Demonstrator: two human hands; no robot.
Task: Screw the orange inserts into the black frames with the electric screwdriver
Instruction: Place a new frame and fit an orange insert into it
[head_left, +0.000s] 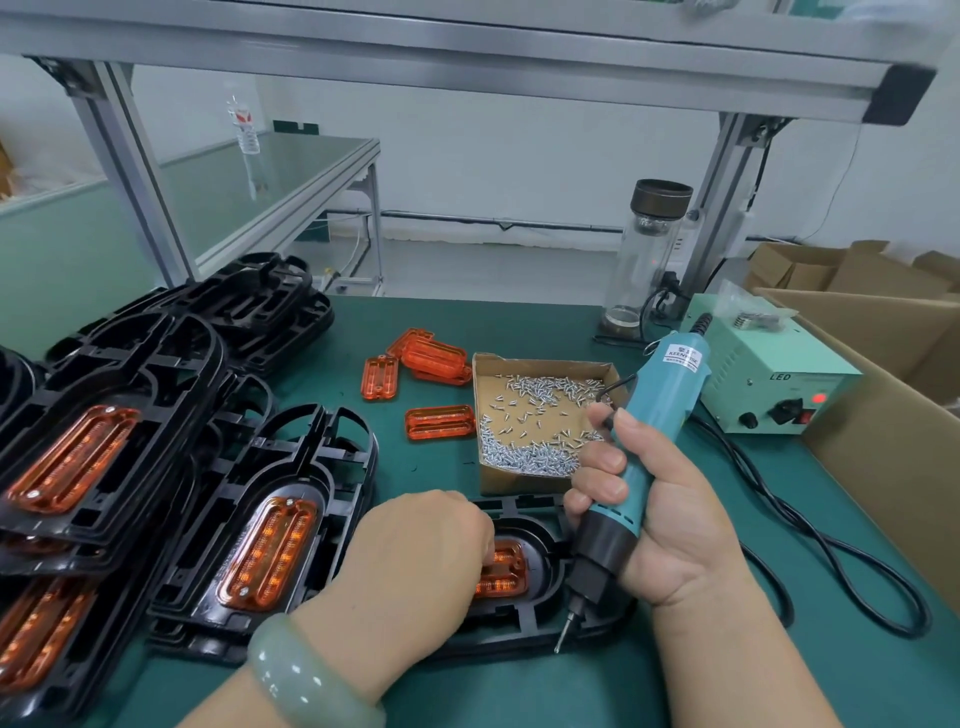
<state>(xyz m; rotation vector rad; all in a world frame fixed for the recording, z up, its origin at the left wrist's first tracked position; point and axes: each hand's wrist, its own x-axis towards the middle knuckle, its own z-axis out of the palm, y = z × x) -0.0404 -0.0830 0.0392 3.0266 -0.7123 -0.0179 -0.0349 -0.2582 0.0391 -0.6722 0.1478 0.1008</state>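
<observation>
A black frame (540, 621) lies flat on the green mat in front of me, with an orange insert (506, 571) seated in its oval recess. My left hand (415, 561) rests fingers-down on that insert and hides most of it. My right hand (660, 514) is wrapped around a teal electric screwdriver (649, 431), held tilted. Its bit tip (563, 636) hovers over the frame's near right edge. Whether my left fingers pinch a screw is hidden.
Stacked frames with inserts fitted (265, 540) sit to the left, and empty black frames (260, 306) behind them. Loose orange inserts (439, 421) lie mid-table beside a cardboard box of screws (535, 415). A power supply (779, 384), its cable and cardboard cartons (883, 415) are at right.
</observation>
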